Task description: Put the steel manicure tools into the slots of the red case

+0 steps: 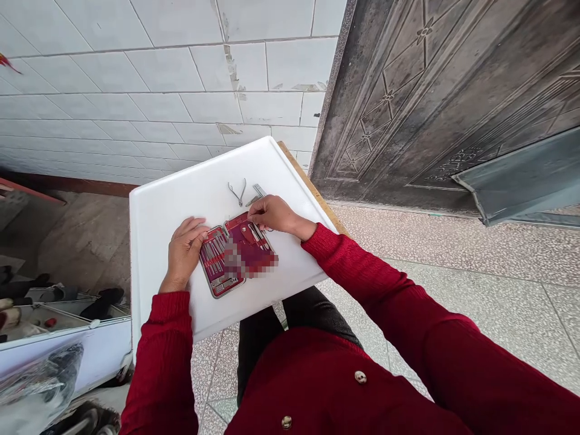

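An unfolded manicure kit case with a red and purple lining lies on the white tabletop, several slim metal tools strapped in its left half. My left hand grips the case's upper left edge between thumb and fingers. Over the upper right edge, my right hand is closed in a pinch; whatever it holds is too small to name. Just beyond the case stand out a pair of cuticle nippers with spread handles and a metal nail clipper, partly behind my right hand. A pixelated patch hides the case's middle.
The white table has a raised rim and a wooden edge at its right. A tiled wall stands behind, a dark patterned door to the right. Cluttered shelves are at the lower left.
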`<state>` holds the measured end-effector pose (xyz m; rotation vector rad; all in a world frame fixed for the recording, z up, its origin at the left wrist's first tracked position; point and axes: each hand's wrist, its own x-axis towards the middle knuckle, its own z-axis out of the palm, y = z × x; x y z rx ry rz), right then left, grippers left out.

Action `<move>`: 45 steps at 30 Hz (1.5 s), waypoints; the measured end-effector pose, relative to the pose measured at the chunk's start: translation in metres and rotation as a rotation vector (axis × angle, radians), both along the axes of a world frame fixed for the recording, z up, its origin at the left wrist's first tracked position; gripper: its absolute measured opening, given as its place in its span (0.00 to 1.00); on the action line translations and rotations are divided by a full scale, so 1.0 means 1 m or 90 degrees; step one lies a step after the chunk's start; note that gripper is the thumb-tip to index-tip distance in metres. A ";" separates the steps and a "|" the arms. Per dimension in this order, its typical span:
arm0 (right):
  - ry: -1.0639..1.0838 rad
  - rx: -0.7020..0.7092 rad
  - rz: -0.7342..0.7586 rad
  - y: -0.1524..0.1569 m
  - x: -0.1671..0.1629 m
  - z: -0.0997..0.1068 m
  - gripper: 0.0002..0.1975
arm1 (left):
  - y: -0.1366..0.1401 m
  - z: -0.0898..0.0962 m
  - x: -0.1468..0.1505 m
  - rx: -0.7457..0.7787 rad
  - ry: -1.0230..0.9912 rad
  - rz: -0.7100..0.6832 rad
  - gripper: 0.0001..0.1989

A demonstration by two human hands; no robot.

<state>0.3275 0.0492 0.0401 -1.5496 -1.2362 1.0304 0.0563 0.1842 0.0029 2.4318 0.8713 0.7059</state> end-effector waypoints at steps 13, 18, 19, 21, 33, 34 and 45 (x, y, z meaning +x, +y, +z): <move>-0.151 0.057 -0.063 0.001 0.007 0.004 0.07 | -0.002 0.001 0.001 -0.005 -0.009 0.009 0.17; -0.311 0.065 -0.206 0.004 0.021 0.005 0.06 | -0.002 0.001 0.000 -0.007 -0.014 0.005 0.17; -0.332 0.053 -0.216 0.005 0.023 0.004 0.06 | -0.001 0.001 0.000 -0.006 -0.013 0.004 0.16; -0.367 0.029 -0.218 0.006 0.025 0.003 0.07 | 0.000 0.000 -0.001 -0.004 -0.013 0.001 0.17; -0.510 0.027 -0.151 0.010 0.031 0.020 0.11 | -0.001 -0.002 0.001 0.001 -0.010 0.008 0.18; -0.527 0.004 -0.130 0.013 0.032 0.025 0.11 | -0.001 -0.002 0.001 -0.001 -0.008 0.009 0.18; -0.581 -0.149 -0.094 0.090 0.009 0.037 0.12 | 0.000 -0.004 0.001 -0.011 -0.013 0.013 0.17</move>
